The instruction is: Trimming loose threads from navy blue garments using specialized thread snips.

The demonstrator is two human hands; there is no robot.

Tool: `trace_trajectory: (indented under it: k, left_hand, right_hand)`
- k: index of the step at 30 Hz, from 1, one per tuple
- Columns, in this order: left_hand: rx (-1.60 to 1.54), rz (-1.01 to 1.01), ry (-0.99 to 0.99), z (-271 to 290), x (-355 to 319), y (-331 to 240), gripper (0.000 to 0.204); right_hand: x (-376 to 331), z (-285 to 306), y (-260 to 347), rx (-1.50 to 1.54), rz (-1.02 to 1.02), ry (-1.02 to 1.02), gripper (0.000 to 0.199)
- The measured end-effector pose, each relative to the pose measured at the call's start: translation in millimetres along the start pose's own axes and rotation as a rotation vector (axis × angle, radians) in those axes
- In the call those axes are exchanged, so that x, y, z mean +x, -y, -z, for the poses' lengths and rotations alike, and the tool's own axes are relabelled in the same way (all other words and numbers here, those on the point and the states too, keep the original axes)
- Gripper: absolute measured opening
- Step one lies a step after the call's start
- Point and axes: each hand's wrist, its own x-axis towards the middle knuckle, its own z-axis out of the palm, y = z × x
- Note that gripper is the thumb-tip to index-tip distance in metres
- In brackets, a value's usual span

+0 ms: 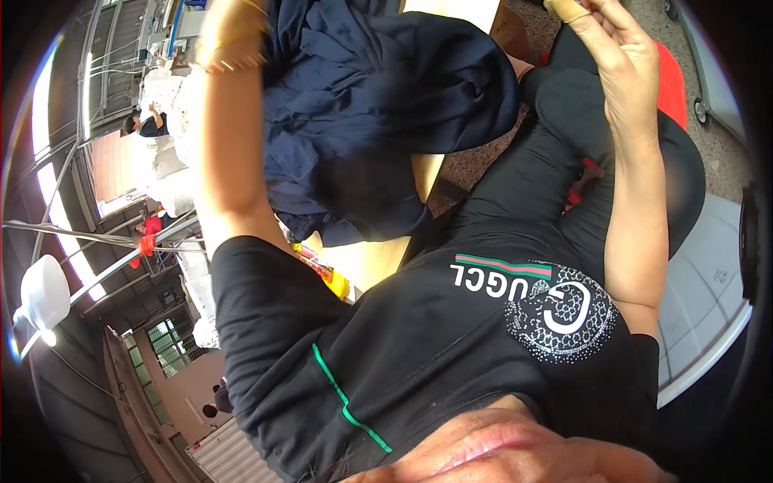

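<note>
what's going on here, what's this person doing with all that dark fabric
A person in a black T-shirt is at a pale table with dark navy cloth bunched on it. The left hand is blurred beside the cloth at the picture's top edge, so its grip can't be told. The right hand is raised apart from the cloth, its fingertips partly cut off. A yellow-and-red item shows near the cloth.

A workshop, seemingly for garments: dark cloth [354,105] heaped across a pale worktop [374,262], white bundles [167,161] near another person [150,125], a lamp [46,291] and metal poles [105,276] under a high roof.
</note>
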Motion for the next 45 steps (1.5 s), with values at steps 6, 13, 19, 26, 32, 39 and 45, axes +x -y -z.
trace_trajectory:
  k: [6,13,19,26,32,39,45]
  left_hand:
    - [-0.314,0.173,0.818,-21,-155,-77,0.059]
    - [-0.209,0.357,0.575,34,-168,-168,0.027]
    - [-0.069,0.381,0.689,32,-195,-207,0.054]
    - [-0.728,0.949,0.487,37,-166,-170,0.027]
    - [-1.348,0.902,0.394,50,-114,-131,0.025]
    - [-0.650,0.823,0.175,-9,-128,-124,0.029]
    - [-0.120,0.601,0.282,28,-147,-171,0.009]
  right_hand:
    - [-10,-24,-29,-0.190,-0.212,0.117,0.042]
    - [-2,2,-98,-0.655,-0.546,0.556,0.042]
    - [12,40,-59,-0.068,-0.721,0.475,0.032]
    - [5,24,3,0.680,-0.610,-0.069,0.021]
    - [14,18,22,0.732,-0.574,-0.341,0.032]
    - [9,21,-26,0.402,-0.507,-0.320,0.026]
    - [-17,-8,-46,-0.279,-0.048,0.453,0.026]
